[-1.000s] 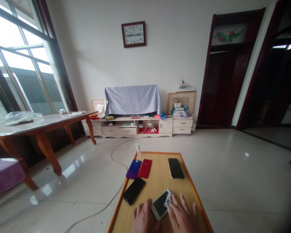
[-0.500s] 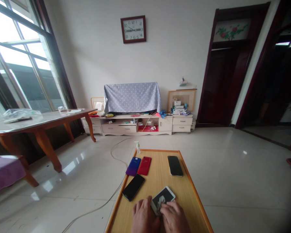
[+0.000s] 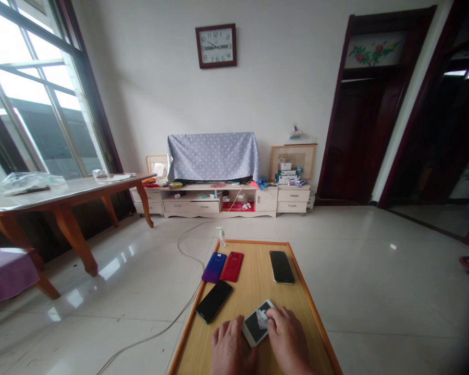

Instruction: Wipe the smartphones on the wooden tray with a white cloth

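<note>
A white smartphone (image 3: pixel 252 332) with a dark screen lies tilted on the small wooden table. My left hand (image 3: pixel 231 346) grips it at the left edge, fingers bent. Pinched in my right hand (image 3: pixel 288 333) is a crumpled whitish wipe (image 3: pixel 262 319), pressed against the upper part of the screen; whether it is cloth or tissue I cannot tell. A black phone (image 3: pixel 214 301) rests left of the white one. Farther back lie a blue-purple phone (image 3: pixel 214 267) and a red phone (image 3: pixel 232 266), side by side. Another dark phone (image 3: pixel 282 267) sits at the back right.
The wooden table (image 3: pixel 254 252) has a raised orange-brown rim. A small pump bottle (image 3: pixel 222 237) stands at its far left corner. A cable (image 3: pixel 152 336) runs over the tiled floor on the left. Beyond stands a white TV cabinet (image 3: pixel 191 207).
My right hand has slid up and to the right over the screen, taking the wipe along. My left hand stays at the phone's left edge.
</note>
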Available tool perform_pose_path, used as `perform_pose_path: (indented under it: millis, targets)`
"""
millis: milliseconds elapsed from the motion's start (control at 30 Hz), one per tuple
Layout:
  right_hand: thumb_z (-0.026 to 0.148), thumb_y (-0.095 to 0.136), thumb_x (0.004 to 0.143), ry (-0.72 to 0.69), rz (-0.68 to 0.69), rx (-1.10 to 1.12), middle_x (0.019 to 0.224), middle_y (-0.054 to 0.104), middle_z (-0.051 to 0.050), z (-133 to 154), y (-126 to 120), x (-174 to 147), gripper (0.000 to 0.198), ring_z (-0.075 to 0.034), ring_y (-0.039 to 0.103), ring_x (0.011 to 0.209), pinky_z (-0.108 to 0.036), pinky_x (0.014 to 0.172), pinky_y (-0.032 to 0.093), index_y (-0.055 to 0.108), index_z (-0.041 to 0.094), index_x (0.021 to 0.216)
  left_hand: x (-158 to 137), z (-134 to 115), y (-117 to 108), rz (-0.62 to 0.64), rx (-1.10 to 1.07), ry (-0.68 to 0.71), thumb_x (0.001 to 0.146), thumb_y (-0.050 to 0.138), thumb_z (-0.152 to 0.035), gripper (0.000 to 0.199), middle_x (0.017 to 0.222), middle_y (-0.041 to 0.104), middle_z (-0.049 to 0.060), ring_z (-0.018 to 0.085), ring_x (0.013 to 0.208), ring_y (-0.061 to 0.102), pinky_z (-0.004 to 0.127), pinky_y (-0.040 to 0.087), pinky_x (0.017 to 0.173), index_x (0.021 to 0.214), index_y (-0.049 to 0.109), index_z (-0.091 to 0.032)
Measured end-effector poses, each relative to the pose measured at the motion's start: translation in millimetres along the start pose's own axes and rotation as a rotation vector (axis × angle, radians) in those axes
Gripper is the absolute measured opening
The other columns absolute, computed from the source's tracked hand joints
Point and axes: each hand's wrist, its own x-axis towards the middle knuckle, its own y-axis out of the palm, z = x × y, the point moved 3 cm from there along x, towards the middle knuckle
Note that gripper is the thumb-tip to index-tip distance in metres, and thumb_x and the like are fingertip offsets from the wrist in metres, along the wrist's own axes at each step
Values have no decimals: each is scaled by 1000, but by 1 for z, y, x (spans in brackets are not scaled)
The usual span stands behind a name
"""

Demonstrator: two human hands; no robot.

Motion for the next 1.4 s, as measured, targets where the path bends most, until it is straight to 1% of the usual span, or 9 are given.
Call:
perform_pose_path:
  millis: [133, 267, 400, 500, 600, 800, 1100, 1267, 1400]
  targets:
    - [11, 37, 90, -64, -26, -39, 104, 70, -6, 6, 8, 2, 40, -18, 68, 93, -27, 82, 52, 70, 26, 105, 2, 0, -4, 66, 8, -15, 76, 55, -36, 64, 141, 58, 7, 26, 131, 46, 36, 26, 111, 139, 49, -25]
    - [11, 39, 87, -101, -28, -110, 130, 65, -10, 5, 17, -1, 47, -22, 63, 119, -33, 100, 50, 69, 22, 121, 3, 0, -6, 84, 3, -28, 74, 57, -38, 68, 142, 58, 8, 27, 132, 46, 38, 26, 111, 140, 49, -25]
    - [16, 46, 84, -226, 147, -157, 142, 60, -7, 5, 29, -12, 54, -26, 55, 132, -41, 109, 46, 63, 23, 135, 5, 0, -5, 82, -16, -16, 74, 57, -40, 62, 136, 62, 7, 27, 129, 48, 38, 29, 110, 134, 54, -27]
    - [22, 49, 87, -280, 255, -174, 142, 59, -3, 6, 32, -17, 51, -29, 55, 132, -50, 112, 42, 62, 29, 136, 6, 1, -5, 67, -26, -6, 75, 56, -42, 56, 132, 64, 6, 26, 127, 49, 39, 29, 109, 130, 56, -28]
    - [26, 48, 91, -235, 206, -196, 139, 60, -3, 6, 25, -15, 44, -31, 55, 132, -57, 112, 41, 65, 33, 131, 6, 2, -4, 46, -23, -8, 76, 56, -43, 56, 131, 65, 5, 25, 126, 50, 38, 30, 109, 129, 56, -28]
    - [30, 42, 98, -268, 53, -192, 147, 53, -9, 11, 17, -5, 43, -26, 51, 135, -42, 109, 47, 62, 22, 136, 7, 2, -2, 45, -4, -6, 78, 54, -42, 54, 130, 65, 5, 25, 126, 51, 37, 30, 108, 130, 56, -28]
    - [50, 39, 102, -314, 266, -165, 147, 51, -6, 1, 41, -6, 50, -29, 48, 137, -52, 118, 36, 54, 25, 143, 9, 3, -2, 82, -6, -3, 75, 54, -42, 58, 133, 64, 4, 25, 129, 49, 38, 29, 110, 132, 55, -28]
    - [51, 35, 103, -206, 130, -208, 146, 53, -9, -15, 39, 2, 52, -32, 48, 137, -61, 117, 32, 53, 24, 144, 10, 8, 4, 60, -12, -7, 70, 58, -41, 67, 138, 61, 5, 26, 130, 47, 37, 28, 111, 135, 53, -26]
    - [55, 46, 99, -357, 87, -186, 140, 58, -8, -5, 68, -22, 51, -33, 56, 130, -52, 112, 44, 62, 25, 136, 11, 14, 7, 66, -35, 20, 78, 51, -38, 61, 138, 62, 5, 25, 129, 48, 36, 28, 111, 138, 52, -26]
